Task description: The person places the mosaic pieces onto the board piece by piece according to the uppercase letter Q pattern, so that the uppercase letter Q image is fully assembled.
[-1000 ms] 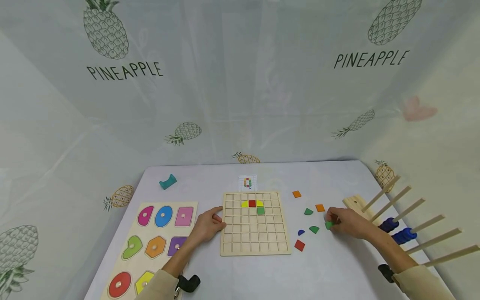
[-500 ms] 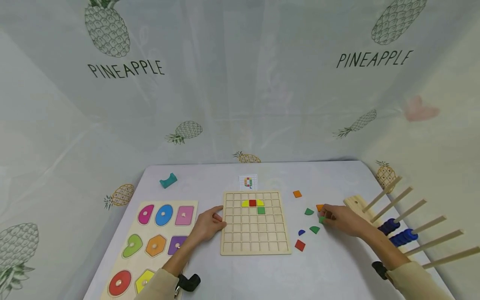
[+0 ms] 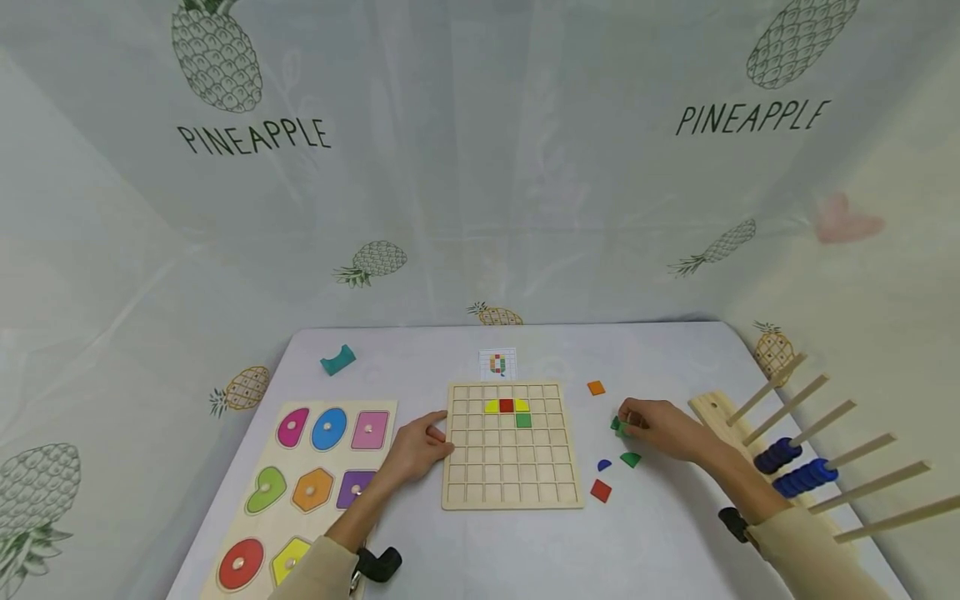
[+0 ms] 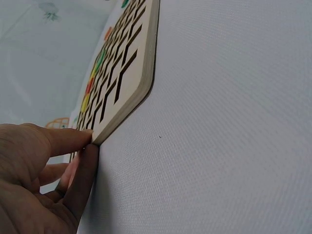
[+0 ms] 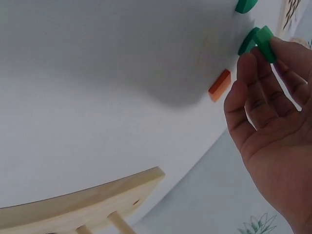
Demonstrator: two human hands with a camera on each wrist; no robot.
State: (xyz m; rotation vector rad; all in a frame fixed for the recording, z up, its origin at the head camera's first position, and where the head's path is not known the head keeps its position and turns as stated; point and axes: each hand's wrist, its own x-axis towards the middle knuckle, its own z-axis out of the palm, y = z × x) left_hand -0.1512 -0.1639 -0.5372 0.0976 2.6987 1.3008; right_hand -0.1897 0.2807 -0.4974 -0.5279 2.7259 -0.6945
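A wooden grid board (image 3: pixel 510 467) lies on the table, holding two yellow pieces, a red square and a green square (image 3: pixel 523 421). At its left edge is my left hand (image 3: pixel 414 448), thumb and finger gripping the rim in the left wrist view. My right hand (image 3: pixel 667 427) pinches a small green tile (image 5: pixel 265 44) between thumb and fingertips, right over a green quarter-round tile (image 5: pixel 248 41). Near this hand lie another green quarter-round tile (image 3: pixel 631 459), a blue half-round tile (image 3: pixel 604 465) and a red square tile (image 3: pixel 601 490). An orange tile (image 5: pixel 220 85) is hidden behind the hand in the head view.
A pattern card (image 3: pixel 497 364) lies behind the board. The shape puzzle (image 3: pixel 300 450) stands at left, a teal block (image 3: pixel 338 360) at back left. At right is a wooden peg rack (image 3: pixel 716 408) with blue beads (image 3: pixel 804 478). Another orange tile (image 3: pixel 596 388) lies at back.
My right hand has moved left with the green tile, passing over the orange tile to the quarter-round one. The left hand stays at the board's edge.
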